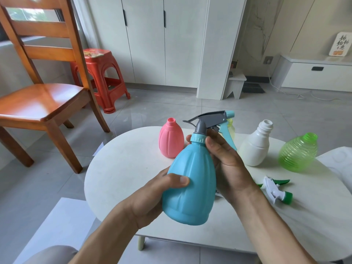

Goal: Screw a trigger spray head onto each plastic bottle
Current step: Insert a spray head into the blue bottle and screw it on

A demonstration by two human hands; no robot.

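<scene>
Head view is showing the left hand (152, 195) gripping the blue bottle (192, 180) above the desk (123, 168), the right hand (226, 161) pinching its spray head (209, 121) collar. Pink bottle (170, 141), white bottle (256, 147) and green bottle (298, 152) are standing uncapped; one loose spray head (276, 190) is lying nearby.

The yellow bottle (230, 128) is mostly hidden behind the grey spray head (211, 119).

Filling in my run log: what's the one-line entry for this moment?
step: screwing head on | left hand: holds blue bottle | right hand: grips collar | pink bottle, white bottle, green bottle: uncapped
</scene>
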